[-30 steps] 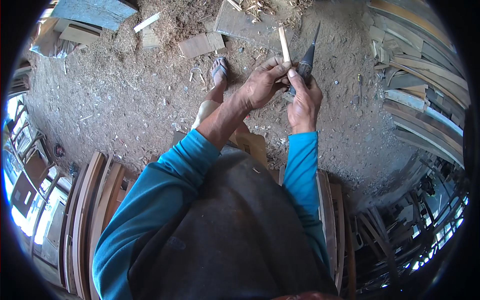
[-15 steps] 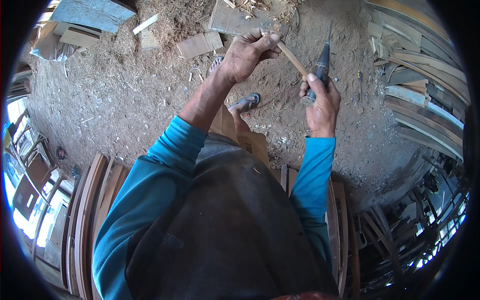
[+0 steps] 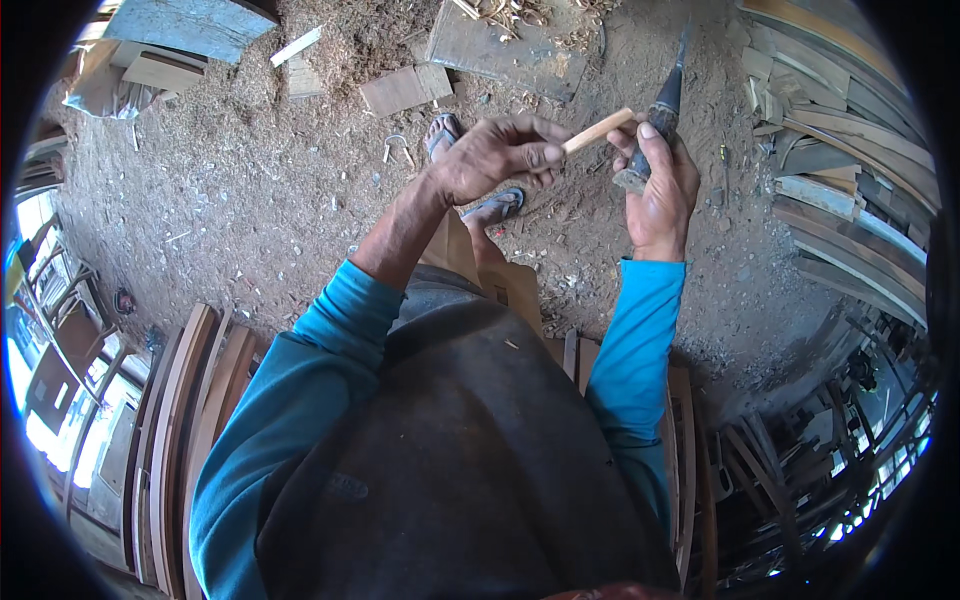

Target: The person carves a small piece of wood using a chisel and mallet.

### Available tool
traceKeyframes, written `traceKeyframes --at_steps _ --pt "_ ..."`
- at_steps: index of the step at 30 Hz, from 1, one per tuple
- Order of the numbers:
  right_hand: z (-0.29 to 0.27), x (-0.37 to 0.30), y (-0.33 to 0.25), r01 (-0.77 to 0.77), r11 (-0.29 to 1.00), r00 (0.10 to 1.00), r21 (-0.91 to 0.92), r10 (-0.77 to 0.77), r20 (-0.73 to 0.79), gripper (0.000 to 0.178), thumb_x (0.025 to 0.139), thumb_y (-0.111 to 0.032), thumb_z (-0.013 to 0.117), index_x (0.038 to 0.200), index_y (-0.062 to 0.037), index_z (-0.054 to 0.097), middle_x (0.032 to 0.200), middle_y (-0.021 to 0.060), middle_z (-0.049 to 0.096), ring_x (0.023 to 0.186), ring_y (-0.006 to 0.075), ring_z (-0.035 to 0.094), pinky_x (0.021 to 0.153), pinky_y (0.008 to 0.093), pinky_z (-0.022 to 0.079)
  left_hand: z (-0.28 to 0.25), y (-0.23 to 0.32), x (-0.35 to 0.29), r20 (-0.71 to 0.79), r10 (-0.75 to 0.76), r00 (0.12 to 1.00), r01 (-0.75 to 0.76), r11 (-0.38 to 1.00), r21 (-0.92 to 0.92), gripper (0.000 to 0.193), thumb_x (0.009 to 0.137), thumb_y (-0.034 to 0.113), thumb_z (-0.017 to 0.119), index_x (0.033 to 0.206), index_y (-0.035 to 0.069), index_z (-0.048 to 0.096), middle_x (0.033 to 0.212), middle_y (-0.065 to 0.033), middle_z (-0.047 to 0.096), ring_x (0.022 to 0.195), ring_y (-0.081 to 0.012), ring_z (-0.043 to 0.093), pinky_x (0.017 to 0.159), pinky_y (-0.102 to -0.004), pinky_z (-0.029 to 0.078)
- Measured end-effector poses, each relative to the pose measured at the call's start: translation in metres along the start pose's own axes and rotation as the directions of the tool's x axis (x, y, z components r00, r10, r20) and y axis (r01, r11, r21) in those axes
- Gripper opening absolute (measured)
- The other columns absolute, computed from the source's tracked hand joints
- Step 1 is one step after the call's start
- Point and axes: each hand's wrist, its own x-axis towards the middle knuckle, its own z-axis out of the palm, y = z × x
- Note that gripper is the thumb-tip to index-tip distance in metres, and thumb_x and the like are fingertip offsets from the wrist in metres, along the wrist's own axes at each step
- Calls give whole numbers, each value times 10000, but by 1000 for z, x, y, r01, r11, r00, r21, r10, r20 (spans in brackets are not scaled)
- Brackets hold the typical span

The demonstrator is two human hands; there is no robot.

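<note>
My left hand (image 3: 503, 160) pinches a short, pale wooden stick (image 3: 598, 131) between thumb and fingers. The stick slants up to the right, its far end close to the fingertips of my right hand (image 3: 660, 190); I cannot tell whether they touch. Wrapped in the right hand is a long tool with a dark, tapering handle (image 3: 670, 95) and a thin, pointed shaft aimed away from me. A greyish butt end shows below the fingers. The tool's exact kind is not clear.
Boards (image 3: 405, 90) and a wide panel (image 3: 510, 55) with wood shavings lie on the dirt floor ahead. Stacked planks (image 3: 850, 200) line the right side. More long planks (image 3: 170, 440) stand near me at left. My sandalled feet (image 3: 495, 205) are below my hands.
The stick's right end has swung upward, away from me, as my left hand came lower and nearer. My right hand has shifted slightly right, still gripping the tool.
</note>
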Motion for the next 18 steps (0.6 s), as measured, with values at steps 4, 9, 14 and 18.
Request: traceKeyframes --at_steps 4,9,14,18 --pt "14 2 -3 85 966 996 -244 -91 -14 257 1017 -199 690 1156 14 662 966 79 722 862 178 744 648 293 524 0 -7 8 -13 -2 1000 1 998 -61 279 1046 233 682 1245 39 698 986 -35 702 878 -106 662 825 -277 567" --pt "13 -21 -6 60 836 998 -546 -68 6 256 1017 -236 693 1115 -2 664 838 51 698 655 99 642 559 255 510 12 9 31 -387 6 922 -52 993 -107 319 1067 379 643 1027 70 714 841 4 665 753 -85 587 730 -264 497" --pt "11 -54 24 141 750 990 -646 -128 67 429 1018 -222 668 1344 48 601 946 129 714 724 173 688 646 340 557 -9 -5 66 -422 138 896 -160 987 -16 320 1070 354 641 1080 43 716 816 -2 648 695 -85 559 653 -267 489" --pt "21 -78 29 69 793 997 -605 -34 71 585 1020 -207 646 1512 61 475 1075 201 709 836 239 711 759 397 570 -8 -3 79 -486 234 842 -246 968 40 390 1081 319 627 1342 32 666 826 -7 650 680 -81 556 618 -258 482"
